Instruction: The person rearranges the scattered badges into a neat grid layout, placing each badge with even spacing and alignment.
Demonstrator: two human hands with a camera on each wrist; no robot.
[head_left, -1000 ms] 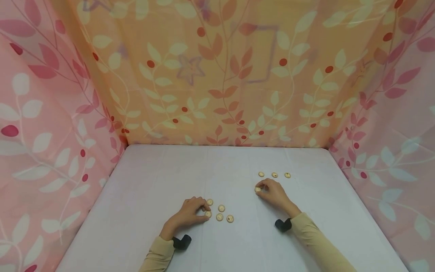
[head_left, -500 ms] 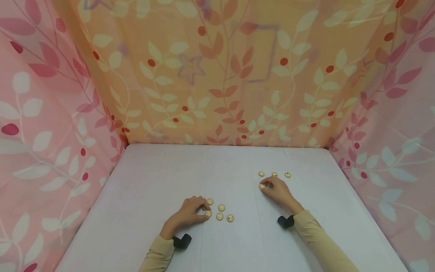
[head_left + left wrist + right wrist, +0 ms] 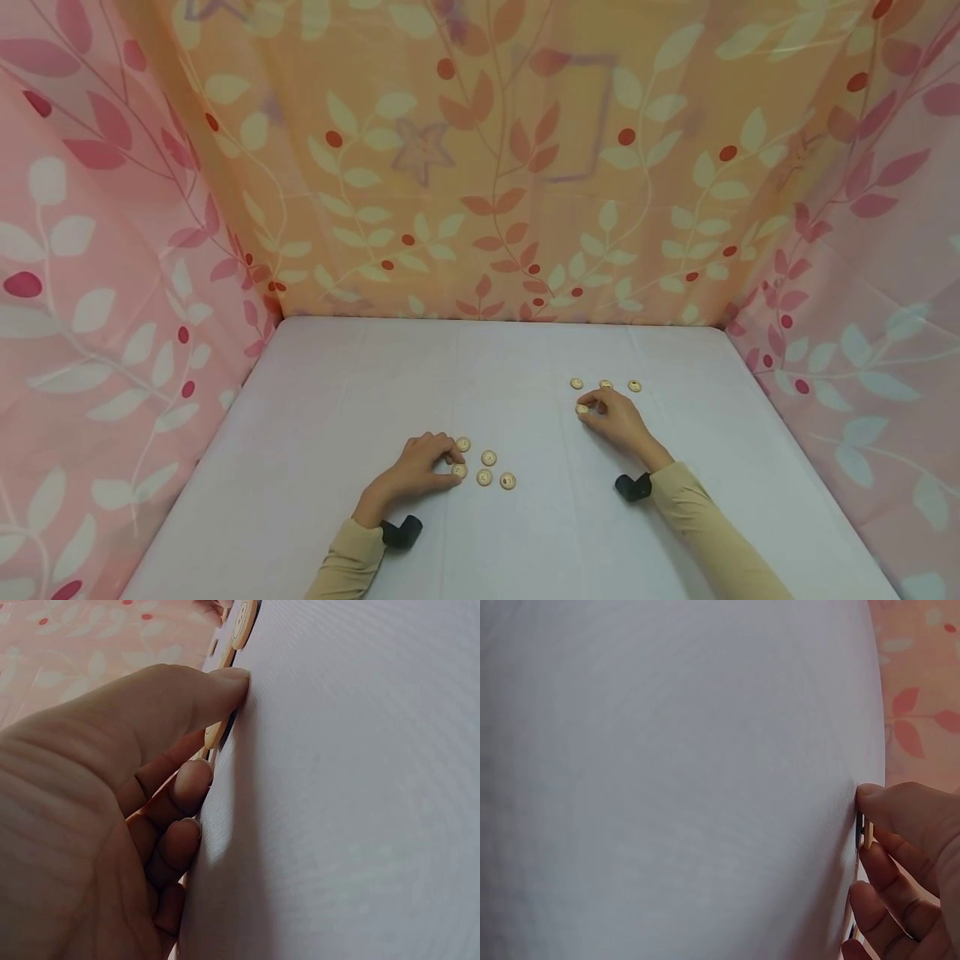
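My left hand rests low on the table and pinches a round pale wooden disc between thumb and fingers. In the left wrist view the edge of that disc shows below the thumb. Close to this hand lie several similar discs with dark marks, one of them a disc behind the front row. Farther right, my right hand pinches another wooden disc by its edges, just in front of a back row of discs. The right wrist view has this disc edge-on, close to the cloth.
The back row holds a left disc, a middle disc partly covered by the right hand, and a right disc. A white cloth covers the table. Flowered curtains hang along its back and sides.
Holding its disc, my right hand has moved a little right and away from me, toward the back row. The left hand has stayed in place.
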